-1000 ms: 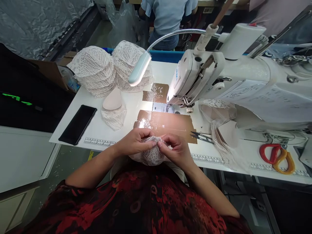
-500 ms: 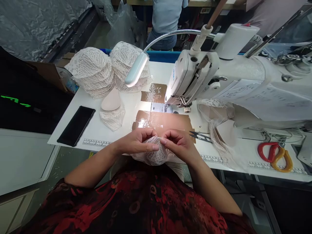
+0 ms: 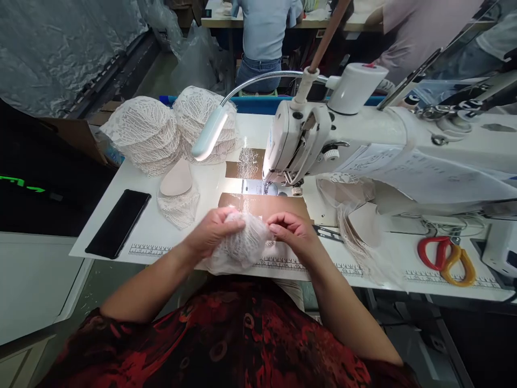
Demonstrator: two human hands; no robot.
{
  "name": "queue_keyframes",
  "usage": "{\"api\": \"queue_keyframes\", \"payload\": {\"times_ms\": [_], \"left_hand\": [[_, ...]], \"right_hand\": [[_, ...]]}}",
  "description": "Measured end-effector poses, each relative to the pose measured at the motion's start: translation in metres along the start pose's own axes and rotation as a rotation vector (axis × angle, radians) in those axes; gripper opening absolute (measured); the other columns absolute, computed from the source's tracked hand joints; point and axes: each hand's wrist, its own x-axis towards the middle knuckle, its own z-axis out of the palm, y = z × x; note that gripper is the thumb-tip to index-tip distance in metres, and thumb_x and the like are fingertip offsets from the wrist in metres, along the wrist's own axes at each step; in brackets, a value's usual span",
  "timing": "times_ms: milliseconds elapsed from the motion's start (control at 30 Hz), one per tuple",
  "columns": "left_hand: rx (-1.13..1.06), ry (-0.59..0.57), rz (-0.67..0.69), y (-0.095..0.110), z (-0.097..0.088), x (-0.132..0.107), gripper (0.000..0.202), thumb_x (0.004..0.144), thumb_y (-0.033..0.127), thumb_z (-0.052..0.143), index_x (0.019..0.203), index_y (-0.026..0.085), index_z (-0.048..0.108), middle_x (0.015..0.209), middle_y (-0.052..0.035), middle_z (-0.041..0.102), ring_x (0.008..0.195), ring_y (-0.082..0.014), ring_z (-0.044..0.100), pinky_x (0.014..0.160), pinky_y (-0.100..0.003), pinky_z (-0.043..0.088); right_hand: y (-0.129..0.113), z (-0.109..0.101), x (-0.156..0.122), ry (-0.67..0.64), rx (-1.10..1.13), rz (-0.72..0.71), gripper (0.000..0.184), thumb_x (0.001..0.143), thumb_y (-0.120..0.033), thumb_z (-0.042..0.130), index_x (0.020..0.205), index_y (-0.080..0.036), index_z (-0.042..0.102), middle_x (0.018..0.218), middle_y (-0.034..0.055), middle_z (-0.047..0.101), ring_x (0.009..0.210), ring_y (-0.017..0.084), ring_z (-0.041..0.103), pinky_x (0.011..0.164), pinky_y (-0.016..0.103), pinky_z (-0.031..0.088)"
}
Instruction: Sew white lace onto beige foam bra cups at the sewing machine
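Note:
A white lace bra cup is held near the table's front edge, below the sewing machine. My left hand grips its upper left side, thumb over the lace. At its right edge my right hand pinches, thumb and forefinger together; the bit of edge between those fingertips is too small to see clearly. Under and behind the lace lies a brown taped board. Thread snips rest just right of my right hand, partly hidden by it.
Two stacks of lace cups stand at the back left, near a lamp. A beige pad and a phone lie at left. Right are lace pieces and scissors. A person sits beyond the table.
The lace cup has turned and shifted left with my left hand, showing more of its outer face. My right hand has moved slightly right, to the cup's edge. The whole view has shifted a little.

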Motion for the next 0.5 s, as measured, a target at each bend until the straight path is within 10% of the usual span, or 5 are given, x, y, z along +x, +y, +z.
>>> {"api": "queue_keyframes", "payload": {"times_ms": [167, 333, 500], "left_hand": [[0.908, 0.367, 0.542, 0.037, -0.02, 0.015, 0.029, 0.082, 0.029, 0.06, 0.06, 0.017, 0.046, 0.055, 0.0029, 0.042, 0.052, -0.0087, 0.038, 0.05, -0.024, 0.03], [1.783, 0.193, 0.511, 0.01, 0.014, 0.073, 0.014, 0.081, 0.013, 0.051, 0.067, 0.015, 0.054, 0.066, -0.0061, 0.058, 0.069, -0.0191, 0.055, 0.06, -0.029, 0.04], [1.839, 0.099, 0.565, -0.02, 0.04, 0.082, 0.021, 0.09, 0.015, 0.044, 0.078, 0.011, 0.06, 0.073, -0.012, 0.063, 0.074, -0.0237, 0.058, 0.064, -0.034, 0.043]], "right_hand": [[-0.011, -0.028, -0.005, 0.129, -0.19, -0.046, 0.023, 0.079, -0.041, 0.064, 0.087, -0.019, 0.066, 0.081, 0.0013, 0.063, 0.07, 0.012, 0.054, 0.065, 0.026, 0.043], [-0.029, -0.031, 0.017, 0.05, -0.639, -0.07, 0.021, 0.085, -0.034, 0.053, 0.092, -0.021, 0.067, 0.076, 0.0, 0.064, 0.064, 0.013, 0.053, 0.061, 0.027, 0.04], [-0.015, -0.02, 0.039, -0.003, -0.961, -0.22, 0.026, 0.086, -0.017, 0.044, 0.091, -0.02, 0.069, 0.088, 0.0039, 0.069, 0.083, 0.018, 0.059, 0.072, 0.028, 0.041]]}}
